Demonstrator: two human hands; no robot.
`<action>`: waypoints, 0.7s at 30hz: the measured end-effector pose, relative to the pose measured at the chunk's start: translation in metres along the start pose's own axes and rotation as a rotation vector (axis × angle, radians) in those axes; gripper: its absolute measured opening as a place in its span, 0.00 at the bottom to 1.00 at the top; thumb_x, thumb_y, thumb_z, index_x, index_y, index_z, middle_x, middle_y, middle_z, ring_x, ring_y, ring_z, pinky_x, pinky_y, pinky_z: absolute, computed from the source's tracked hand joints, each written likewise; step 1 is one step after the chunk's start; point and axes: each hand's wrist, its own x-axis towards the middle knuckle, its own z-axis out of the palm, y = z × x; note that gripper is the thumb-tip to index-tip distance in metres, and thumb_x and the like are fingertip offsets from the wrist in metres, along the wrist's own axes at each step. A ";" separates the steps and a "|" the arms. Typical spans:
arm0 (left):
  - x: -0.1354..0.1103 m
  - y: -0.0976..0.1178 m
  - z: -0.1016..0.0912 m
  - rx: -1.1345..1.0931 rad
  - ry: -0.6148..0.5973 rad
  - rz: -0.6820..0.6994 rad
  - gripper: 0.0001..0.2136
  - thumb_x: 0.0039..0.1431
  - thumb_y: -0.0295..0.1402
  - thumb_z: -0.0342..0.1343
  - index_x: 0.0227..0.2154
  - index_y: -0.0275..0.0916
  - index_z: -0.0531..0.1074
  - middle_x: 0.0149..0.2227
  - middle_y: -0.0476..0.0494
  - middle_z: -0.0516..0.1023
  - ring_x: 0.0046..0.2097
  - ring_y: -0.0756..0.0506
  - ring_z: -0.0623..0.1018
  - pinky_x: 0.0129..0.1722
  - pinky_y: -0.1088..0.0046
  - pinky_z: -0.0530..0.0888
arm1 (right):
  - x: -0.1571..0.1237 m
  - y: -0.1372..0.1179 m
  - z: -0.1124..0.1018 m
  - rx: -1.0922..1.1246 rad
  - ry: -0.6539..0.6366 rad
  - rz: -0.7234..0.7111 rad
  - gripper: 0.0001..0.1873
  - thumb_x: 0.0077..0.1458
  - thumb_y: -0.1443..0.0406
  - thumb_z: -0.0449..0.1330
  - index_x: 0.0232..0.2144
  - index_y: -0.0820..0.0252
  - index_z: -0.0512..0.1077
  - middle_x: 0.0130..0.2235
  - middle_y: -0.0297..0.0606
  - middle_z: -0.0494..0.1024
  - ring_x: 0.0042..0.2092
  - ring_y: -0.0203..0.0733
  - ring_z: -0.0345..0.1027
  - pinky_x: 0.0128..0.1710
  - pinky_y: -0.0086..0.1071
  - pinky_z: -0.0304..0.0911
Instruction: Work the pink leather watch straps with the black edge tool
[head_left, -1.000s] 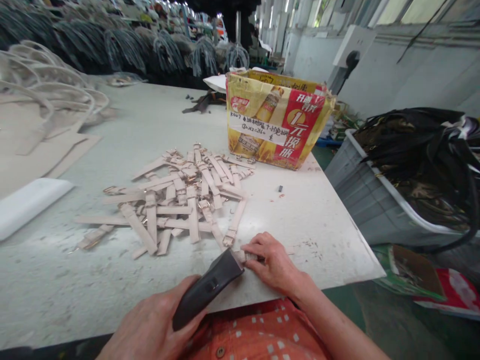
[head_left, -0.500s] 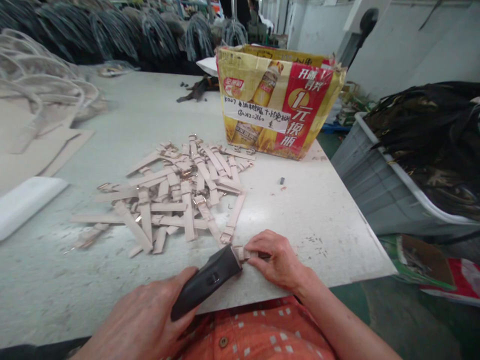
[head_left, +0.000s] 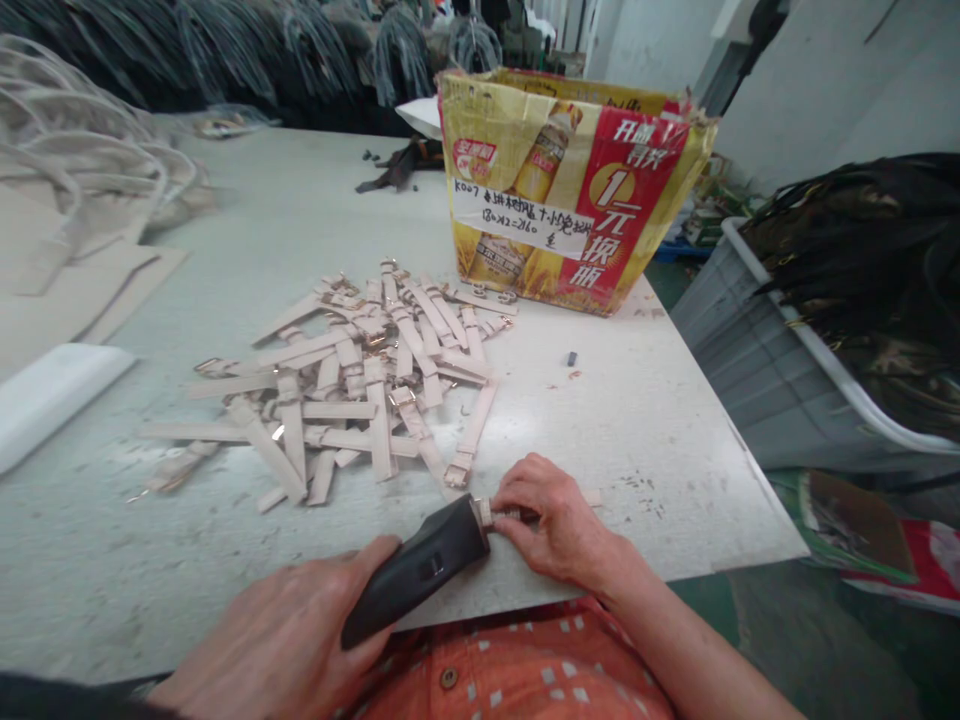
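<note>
My left hand (head_left: pixel 292 625) is closed round a black handheld device (head_left: pixel 424 570) with a small switch-like window on its side; its exact kind does not show. The device's right end meets a beige strap (head_left: pixel 487 512), pinched by the fingertips of my right hand (head_left: pixel 555 515). Part of that strap is hidden by the fingers, and a pale end (head_left: pixel 592 497) sticks out beyond them. Just past my hands lies a loose pile of beige buckle straps (head_left: pixel 382 425) with metal buckles. One buckle strap (head_left: pixel 472 435) rests at the pile's right edge, close to the device.
A yellow and red cardboard box (head_left: pixel 555 215) stands at the table's back right. Beige panels (head_left: pixel 112 270) and a white block (head_left: pixel 60 405) lie at left. A grey bin (head_left: pixel 750 370) of dark goods stands beyond the table's right edge. A small dark bit (head_left: pixel 572 359) lies before the box.
The camera view has shifted slightly. The black device and the pinched strap keep nearly the same place against each other, and a pale strap end now shows right of my right hand.
</note>
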 end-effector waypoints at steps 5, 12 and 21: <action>0.005 -0.005 0.002 0.052 -0.096 0.045 0.14 0.61 0.40 0.53 0.45 0.53 0.81 0.36 0.51 0.90 0.36 0.41 0.87 0.34 0.69 0.70 | 0.006 -0.003 -0.011 0.036 -0.112 -0.004 0.09 0.57 0.75 0.69 0.32 0.57 0.79 0.36 0.37 0.80 0.42 0.45 0.72 0.45 0.37 0.69; 0.005 0.006 -0.002 0.043 -0.138 0.052 0.14 0.63 0.40 0.51 0.43 0.53 0.81 0.37 0.51 0.90 0.36 0.42 0.86 0.35 0.69 0.70 | 0.004 -0.005 -0.017 0.093 -0.187 0.035 0.12 0.53 0.78 0.64 0.28 0.56 0.73 0.36 0.35 0.76 0.42 0.43 0.71 0.44 0.35 0.66; 0.005 0.020 -0.008 0.022 -0.239 0.031 0.14 0.65 0.42 0.49 0.41 0.51 0.80 0.38 0.50 0.90 0.39 0.41 0.87 0.36 0.71 0.71 | 0.007 -0.007 -0.012 0.104 -0.180 0.055 0.17 0.59 0.74 0.60 0.25 0.53 0.59 0.33 0.33 0.70 0.39 0.42 0.65 0.43 0.35 0.63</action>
